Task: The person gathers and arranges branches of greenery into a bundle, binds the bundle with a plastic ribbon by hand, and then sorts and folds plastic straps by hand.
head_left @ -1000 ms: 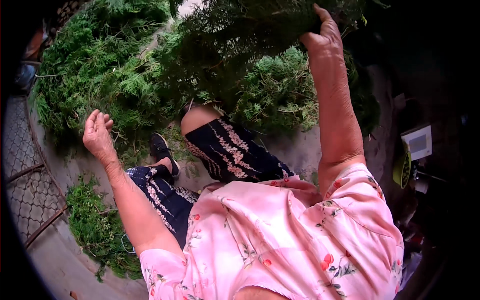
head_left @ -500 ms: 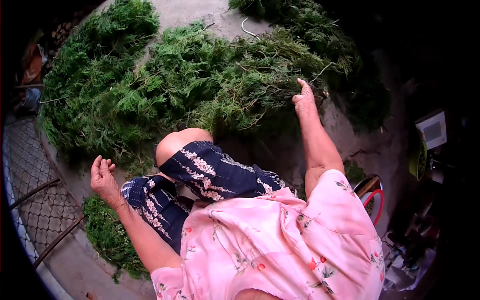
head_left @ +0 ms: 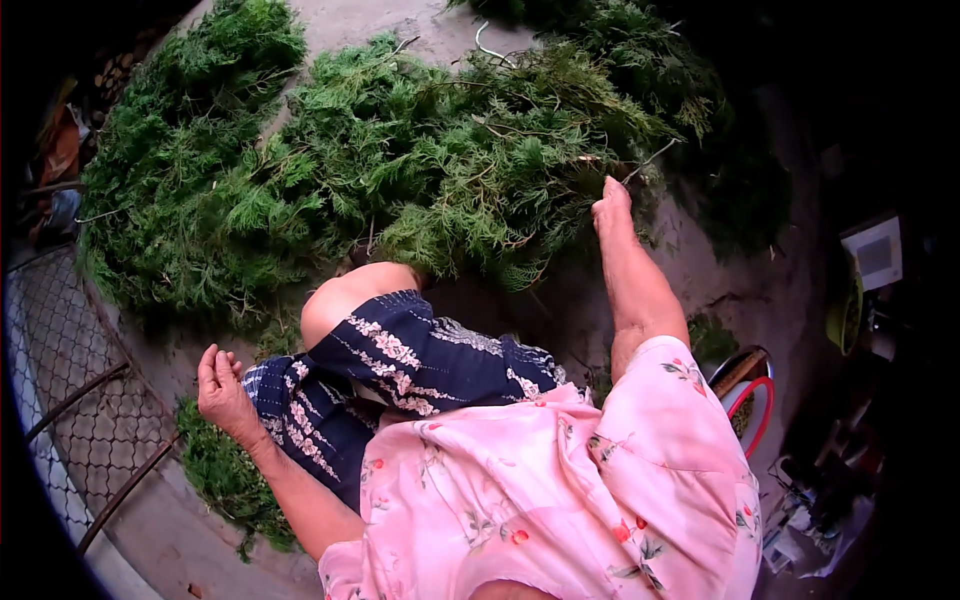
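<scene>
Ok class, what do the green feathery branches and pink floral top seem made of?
Green feathery branches: plant matter, mostly matte, judging by the fine leafy texture and twiggy look. Pink floral top: thin cloth, perhaps silky, judging by soft folds; fibre unclear.

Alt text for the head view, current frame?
A bare right hand is at the right side of a pile of feathery green branches on grey floor, its grip unclear. The bare left hand, fingers curled, is beside navy trousers with pale floral stripes, worn with a pink floral shirt.
</scene>
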Action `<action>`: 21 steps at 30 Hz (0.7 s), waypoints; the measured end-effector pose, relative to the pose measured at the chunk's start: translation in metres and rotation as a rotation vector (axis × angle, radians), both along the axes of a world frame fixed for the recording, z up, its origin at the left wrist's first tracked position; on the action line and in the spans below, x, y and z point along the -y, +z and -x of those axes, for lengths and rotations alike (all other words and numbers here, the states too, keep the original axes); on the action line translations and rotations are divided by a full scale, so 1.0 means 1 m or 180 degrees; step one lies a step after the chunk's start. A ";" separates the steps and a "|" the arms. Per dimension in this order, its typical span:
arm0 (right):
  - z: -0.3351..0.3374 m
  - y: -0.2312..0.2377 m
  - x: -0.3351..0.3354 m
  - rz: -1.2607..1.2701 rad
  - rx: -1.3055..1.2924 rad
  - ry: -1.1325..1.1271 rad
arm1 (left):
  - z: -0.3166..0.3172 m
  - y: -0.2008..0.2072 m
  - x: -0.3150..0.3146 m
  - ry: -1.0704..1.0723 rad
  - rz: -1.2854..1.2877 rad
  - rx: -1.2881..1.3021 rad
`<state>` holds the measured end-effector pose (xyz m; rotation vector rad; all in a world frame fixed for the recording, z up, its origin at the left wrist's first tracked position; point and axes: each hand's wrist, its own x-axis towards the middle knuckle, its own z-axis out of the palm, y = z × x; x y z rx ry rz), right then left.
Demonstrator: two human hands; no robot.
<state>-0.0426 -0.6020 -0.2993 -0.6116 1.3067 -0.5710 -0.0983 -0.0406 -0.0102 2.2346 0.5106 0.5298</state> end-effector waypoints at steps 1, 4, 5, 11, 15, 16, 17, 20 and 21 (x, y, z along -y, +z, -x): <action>0.003 0.000 -0.004 0.0135 0.0065 -0.0069 | -0.001 -0.001 0.000 -0.0007 -0.0009 0.0000; 0.004 0.028 -0.019 0.0198 -0.0730 -0.0207 | -0.004 -0.001 -0.002 -0.0090 -0.0053 -0.0062; 0.006 0.035 -0.021 0.0219 -0.0996 -0.0258 | -0.005 -0.001 0.000 -0.0116 -0.0079 -0.0089; 0.037 0.145 -0.043 0.1515 -0.0047 0.0636 | -0.009 0.000 0.005 -0.0185 -0.0088 -0.0171; 0.029 0.223 -0.043 0.4202 -0.0944 0.2193 | -0.018 0.000 0.005 -0.0268 -0.0172 -0.0184; 0.026 0.236 -0.046 0.4691 -0.1123 0.2433 | -0.021 -0.001 0.005 -0.0288 -0.0097 -0.0206; 0.022 0.241 -0.047 0.5179 -0.1293 0.2677 | -0.023 -0.002 0.006 -0.0308 -0.0089 -0.0212; 0.005 0.223 -0.046 0.5870 -0.1506 0.3618 | -0.029 -0.005 0.011 -0.0361 -0.0104 -0.0269; -0.001 0.223 -0.053 0.5654 -0.1949 0.4312 | -0.029 -0.003 0.012 -0.0347 -0.0061 -0.0283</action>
